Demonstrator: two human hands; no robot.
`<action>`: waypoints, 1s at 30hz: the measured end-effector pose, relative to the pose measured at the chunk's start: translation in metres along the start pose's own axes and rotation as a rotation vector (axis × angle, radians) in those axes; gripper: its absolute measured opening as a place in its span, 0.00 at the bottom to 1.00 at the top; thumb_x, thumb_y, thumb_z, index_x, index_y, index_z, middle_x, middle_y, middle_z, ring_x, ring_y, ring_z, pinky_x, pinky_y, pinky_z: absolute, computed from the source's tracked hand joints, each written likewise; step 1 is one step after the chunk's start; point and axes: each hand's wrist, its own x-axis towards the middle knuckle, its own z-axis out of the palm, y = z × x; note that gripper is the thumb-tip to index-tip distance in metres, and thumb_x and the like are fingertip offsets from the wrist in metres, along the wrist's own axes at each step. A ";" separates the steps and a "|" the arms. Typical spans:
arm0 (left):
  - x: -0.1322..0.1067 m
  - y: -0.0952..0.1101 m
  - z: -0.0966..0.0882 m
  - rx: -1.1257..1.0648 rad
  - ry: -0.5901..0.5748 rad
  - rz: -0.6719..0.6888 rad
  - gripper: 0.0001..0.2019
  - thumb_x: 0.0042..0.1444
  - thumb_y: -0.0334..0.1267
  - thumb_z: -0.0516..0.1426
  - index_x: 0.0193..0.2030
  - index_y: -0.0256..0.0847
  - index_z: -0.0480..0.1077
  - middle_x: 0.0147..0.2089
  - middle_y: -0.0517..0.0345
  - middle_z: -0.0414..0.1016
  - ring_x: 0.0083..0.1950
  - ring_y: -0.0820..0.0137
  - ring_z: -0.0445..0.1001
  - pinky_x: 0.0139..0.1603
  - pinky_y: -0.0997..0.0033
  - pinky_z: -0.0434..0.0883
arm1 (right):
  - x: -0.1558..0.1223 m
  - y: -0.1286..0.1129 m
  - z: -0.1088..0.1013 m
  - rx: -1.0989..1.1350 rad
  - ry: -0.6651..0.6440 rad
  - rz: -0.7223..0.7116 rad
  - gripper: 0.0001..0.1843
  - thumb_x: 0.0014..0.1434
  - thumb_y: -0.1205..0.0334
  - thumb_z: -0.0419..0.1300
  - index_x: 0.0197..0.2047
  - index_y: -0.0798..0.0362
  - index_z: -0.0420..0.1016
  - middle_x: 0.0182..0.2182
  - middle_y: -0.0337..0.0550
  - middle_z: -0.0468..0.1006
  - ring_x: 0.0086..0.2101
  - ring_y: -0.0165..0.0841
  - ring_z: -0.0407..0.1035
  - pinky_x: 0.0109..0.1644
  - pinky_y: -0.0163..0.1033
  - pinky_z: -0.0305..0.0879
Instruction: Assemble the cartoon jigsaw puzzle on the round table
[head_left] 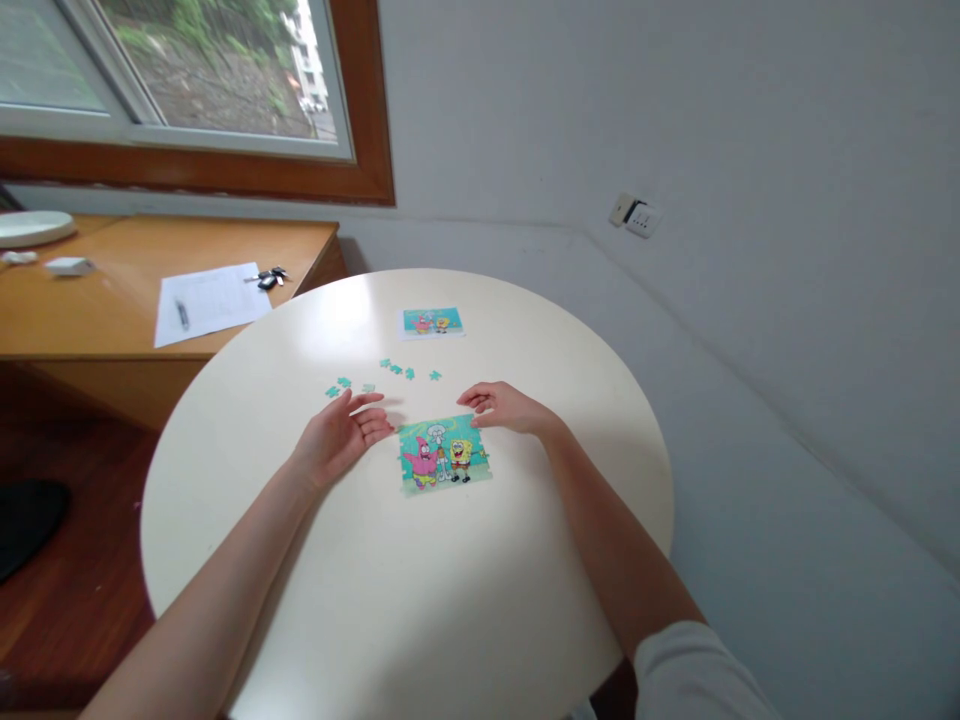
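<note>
left hand: the left hand [343,437] lies open, palm turned up and inward, fingers loosely spread, holding nothing. Its fingertips end just beside the left short edge of the puzzle.
right hand: the right hand [504,406] is palm down with slack fingers pointing toward frame left, at the puzzle's upper right corner. No grasp shows, and I cannot tell whether it touches the edge or hovers over it.
puzzle: the puzzle [444,452], a cartoon picture on a teal ground, lies flat just below frame centre, between the two hands. Its long axis runs left to right across the frame, the right end tipped slightly down.
nearer hand: both are close. The left hand flanks the short edge and the right hand sits above the far corner.
loose pieces: the loose pieces [397,368], small and teal, are strewn in a line above the hands. The leftmost few [339,385] lie just above the left hand's fingertips, and the others lie between the two hands, a little higher.
small print: the small print [430,321] of the same cartoon lies higher still, toward the table's far edge.
table: the table [375,600] is round and cream, and fills the frame's middle.
desk: the wooden desk [90,300] stands at upper left, with a sheet of paper [210,300] and keys [268,277] on it.
socket: the socket [636,214] sits on the wall at upper right.
</note>
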 end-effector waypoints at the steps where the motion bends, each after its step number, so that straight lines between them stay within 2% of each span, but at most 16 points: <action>1: 0.000 0.000 0.000 -0.001 0.002 0.001 0.18 0.62 0.42 0.48 0.38 0.31 0.75 0.31 0.45 0.78 0.34 0.64 0.77 0.43 0.64 0.73 | 0.000 0.000 0.000 -0.004 0.001 -0.001 0.21 0.39 0.64 0.68 0.41 0.57 0.76 0.37 0.45 0.76 0.38 0.32 0.67 0.47 0.41 0.65; 12: 0.000 0.000 -0.001 0.020 0.001 0.007 0.16 0.61 0.42 0.50 0.38 0.32 0.75 0.31 0.46 0.78 0.35 0.64 0.77 0.43 0.64 0.73 | 0.002 0.000 0.005 -0.049 0.039 -0.016 0.16 0.40 0.65 0.67 0.37 0.56 0.77 0.34 0.43 0.75 0.35 0.31 0.67 0.42 0.39 0.66; 21: -0.002 0.001 0.003 0.011 0.027 -0.002 0.19 0.63 0.42 0.47 0.37 0.31 0.76 0.30 0.45 0.78 0.34 0.64 0.77 0.43 0.65 0.73 | 0.001 -0.011 0.010 -0.235 0.108 -0.005 0.09 0.43 0.66 0.65 0.32 0.57 0.79 0.29 0.41 0.72 0.31 0.30 0.65 0.37 0.37 0.64; 30: -0.001 0.001 0.004 0.009 0.031 -0.004 0.19 0.63 0.41 0.47 0.36 0.31 0.75 0.29 0.46 0.78 0.33 0.64 0.77 0.42 0.65 0.74 | 0.002 -0.007 0.010 -0.207 0.094 -0.010 0.09 0.44 0.65 0.64 0.32 0.57 0.78 0.28 0.41 0.72 0.30 0.29 0.65 0.35 0.36 0.63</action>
